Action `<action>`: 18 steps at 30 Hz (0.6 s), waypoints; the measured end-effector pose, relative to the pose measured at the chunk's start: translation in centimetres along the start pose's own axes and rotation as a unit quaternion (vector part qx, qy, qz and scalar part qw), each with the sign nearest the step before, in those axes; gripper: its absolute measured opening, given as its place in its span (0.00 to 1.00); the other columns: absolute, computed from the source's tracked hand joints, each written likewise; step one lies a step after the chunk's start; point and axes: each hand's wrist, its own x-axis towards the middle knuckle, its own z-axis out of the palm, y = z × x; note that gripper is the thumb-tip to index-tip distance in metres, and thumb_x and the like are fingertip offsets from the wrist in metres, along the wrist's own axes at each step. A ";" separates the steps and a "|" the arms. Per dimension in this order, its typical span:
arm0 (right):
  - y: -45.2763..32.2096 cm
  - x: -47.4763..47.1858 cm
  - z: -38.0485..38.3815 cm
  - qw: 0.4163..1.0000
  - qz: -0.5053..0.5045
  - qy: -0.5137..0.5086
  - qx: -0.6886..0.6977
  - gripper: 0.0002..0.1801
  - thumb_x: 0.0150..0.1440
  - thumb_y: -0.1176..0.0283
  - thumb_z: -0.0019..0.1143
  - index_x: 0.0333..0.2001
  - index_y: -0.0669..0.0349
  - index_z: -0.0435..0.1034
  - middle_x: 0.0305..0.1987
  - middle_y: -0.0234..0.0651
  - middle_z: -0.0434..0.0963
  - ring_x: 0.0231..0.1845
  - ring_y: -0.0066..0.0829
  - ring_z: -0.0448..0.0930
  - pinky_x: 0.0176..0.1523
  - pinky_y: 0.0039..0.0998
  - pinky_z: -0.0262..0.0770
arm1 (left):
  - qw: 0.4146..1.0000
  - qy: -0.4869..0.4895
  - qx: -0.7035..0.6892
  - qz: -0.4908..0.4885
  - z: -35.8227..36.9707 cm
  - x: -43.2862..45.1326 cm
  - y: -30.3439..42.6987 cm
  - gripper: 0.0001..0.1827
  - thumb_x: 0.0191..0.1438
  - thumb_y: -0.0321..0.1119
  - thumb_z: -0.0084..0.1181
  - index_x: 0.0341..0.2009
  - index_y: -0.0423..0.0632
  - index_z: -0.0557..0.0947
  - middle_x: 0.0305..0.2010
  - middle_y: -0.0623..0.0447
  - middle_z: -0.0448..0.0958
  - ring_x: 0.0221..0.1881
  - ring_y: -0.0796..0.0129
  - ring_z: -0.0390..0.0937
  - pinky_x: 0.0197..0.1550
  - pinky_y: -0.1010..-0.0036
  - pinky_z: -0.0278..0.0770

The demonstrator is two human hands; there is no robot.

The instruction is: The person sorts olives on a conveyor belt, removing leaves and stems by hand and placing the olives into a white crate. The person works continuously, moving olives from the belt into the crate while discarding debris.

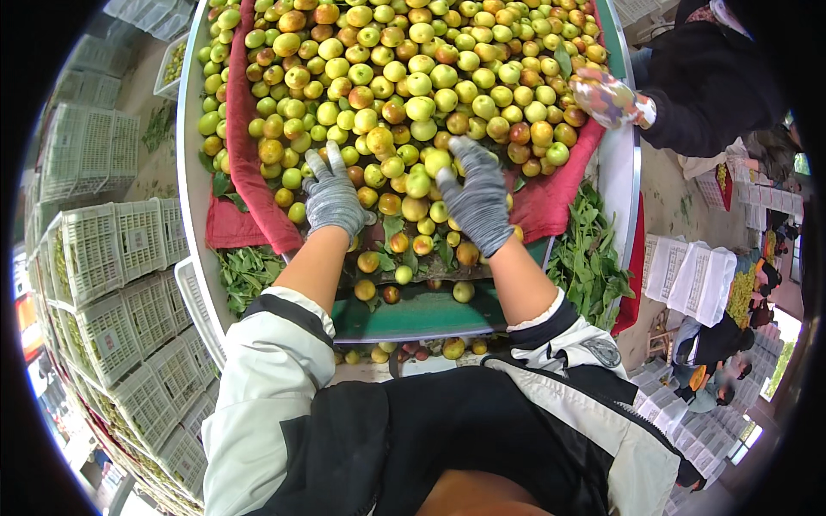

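A sorting table is heaped with green and brown-blotched jujubes (419, 108). My left hand (334, 197), in a grey knit glove, lies over the near left of the heap with its fingers apart and nothing in its grasp. Likewise gloved, my right hand (479, 197) reaches into the fruit at the near right. A yellow-green jujube (437, 160) sits between its thumb and fingers; whether it is gripped cannot be told. Loose jujubes and leaves lie between my wrists, some on the green table surface (419, 313).
Red cloth rolls (242, 129) bound the heap. Picked leaves (590, 251) fill the right corner, more (242, 274) the left. A co-worker's flower-patterned glove (610, 98) touches the heap's right edge. Stacked white plastic crates (116, 242) stand left; covered crates (690, 277) stand right.
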 end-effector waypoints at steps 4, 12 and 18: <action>-0.3 7.3 -1.9 0.994 -0.017 0.075 0.075 0.21 0.57 0.69 0.53 0.54 0.63 0.69 0.53 0.48 0.75 0.54 0.45 0.75 0.61 0.38 0.69 | 1.000 -0.002 -0.010 -0.002 -0.2 -0.1 0.1 0.78 0.28 0.45 0.81 0.72 0.56 0.33 0.75 0.36 0.34 0.69 0.35 0.54 0.62 0.53 0.69; 0.7 13.3 3.3 0.991 0.030 -0.125 -0.046 0.29 0.53 0.58 0.62 0.56 0.57 0.67 0.57 0.48 0.72 0.57 0.45 0.75 0.61 0.38 0.70 | 1.000 -0.010 -0.015 0.001 -0.3 -0.2 0.0 0.78 0.27 0.46 0.81 0.72 0.55 0.34 0.75 0.36 0.32 0.70 0.35 0.52 0.65 0.53 0.66; 1.4 8.7 1.0 0.952 0.113 0.019 0.284 0.17 0.50 0.71 0.65 0.42 0.61 0.69 0.35 0.37 0.77 0.32 0.27 0.77 0.40 0.28 0.76 | 0.999 0.023 -0.002 0.026 -0.2 -0.5 -0.8 0.72 0.32 0.46 0.78 0.72 0.57 0.38 0.75 0.36 0.36 0.67 0.33 0.57 0.61 0.53 0.70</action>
